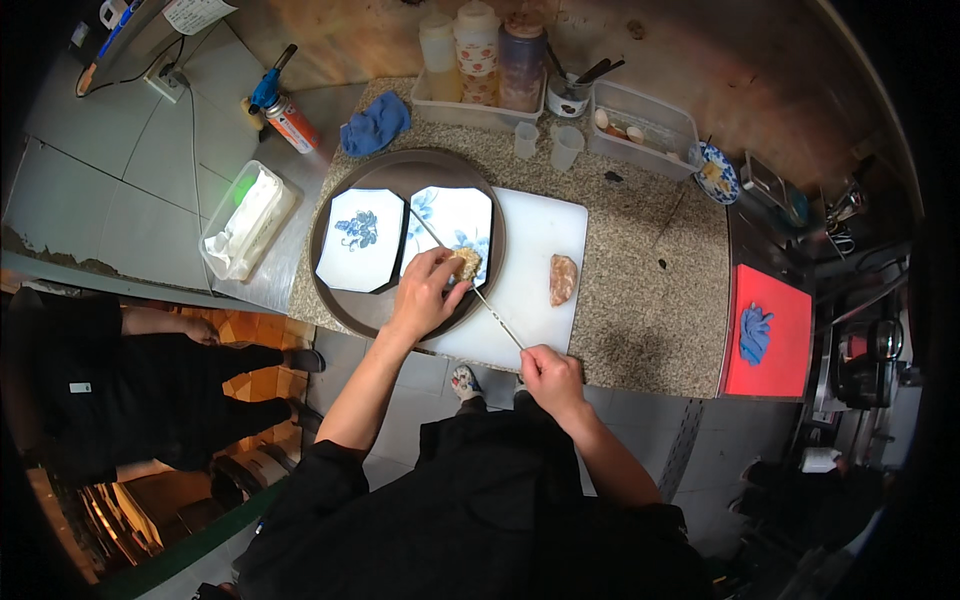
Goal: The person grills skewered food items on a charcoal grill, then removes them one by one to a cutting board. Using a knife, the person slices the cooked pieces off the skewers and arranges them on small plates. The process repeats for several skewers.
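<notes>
My right hand (pixel 551 375) is closed around the lower end of a thin metal skewer (pixel 499 319). The skewer runs up and left across a blue-and-white octagonal plate (pixel 450 206). On that plate, my left hand (pixel 429 289) has its fingertips on a browned, grainy food piece (pixel 466 264) at the skewer. A second octagonal plate (pixel 360 238) with a blue flower pattern lies to the left. Both plates sit in a round brown tray (pixel 326 289), which overlaps a white cutting board (pixel 534 225). A pinkish-brown piece of food (pixel 562 280) lies on the board's right part.
Squeeze bottles (pixel 477 56), small plastic cups (pixel 566 146) and a clear tub with eggshells (pixel 645 146) stand at the back. A blue cloth (pixel 375 124) and a blowtorch (pixel 289 120) are at back left. A red board (pixel 776 330) lies right. A person (pixel 135 375) stands left.
</notes>
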A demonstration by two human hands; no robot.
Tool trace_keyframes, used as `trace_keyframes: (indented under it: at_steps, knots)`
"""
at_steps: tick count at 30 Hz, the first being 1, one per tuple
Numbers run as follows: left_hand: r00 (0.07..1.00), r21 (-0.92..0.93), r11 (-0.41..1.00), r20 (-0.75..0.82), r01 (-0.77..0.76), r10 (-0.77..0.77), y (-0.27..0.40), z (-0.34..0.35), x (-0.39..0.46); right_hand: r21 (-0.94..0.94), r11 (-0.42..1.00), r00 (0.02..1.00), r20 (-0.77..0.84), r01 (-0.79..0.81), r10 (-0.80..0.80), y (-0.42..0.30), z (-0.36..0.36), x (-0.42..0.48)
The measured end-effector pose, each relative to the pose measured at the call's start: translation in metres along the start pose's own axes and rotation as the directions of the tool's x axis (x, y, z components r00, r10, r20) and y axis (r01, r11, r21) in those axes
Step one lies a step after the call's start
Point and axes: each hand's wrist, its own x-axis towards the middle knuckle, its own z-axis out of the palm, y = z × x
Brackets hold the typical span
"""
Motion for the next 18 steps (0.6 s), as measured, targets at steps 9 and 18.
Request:
trace_keyframes:
  at_steps: [9, 18]
  knots:
    - [1.000, 0.015, 1.000, -0.007, 0.000, 0.000, -0.001, 0.002, 0.001, 0.281, 0.889, 0.930, 0.177, -0.361, 0.322, 0.023, -0.010, -0.009]
    - [0.998, 0.055, 0.998, -0.053, 0.021, -0.018, -0.002, 0.002, 0.002, 0.358, 0.753, 0.824, 0.369, -0.552, 0.429, 0.033, -0.055, -0.023]
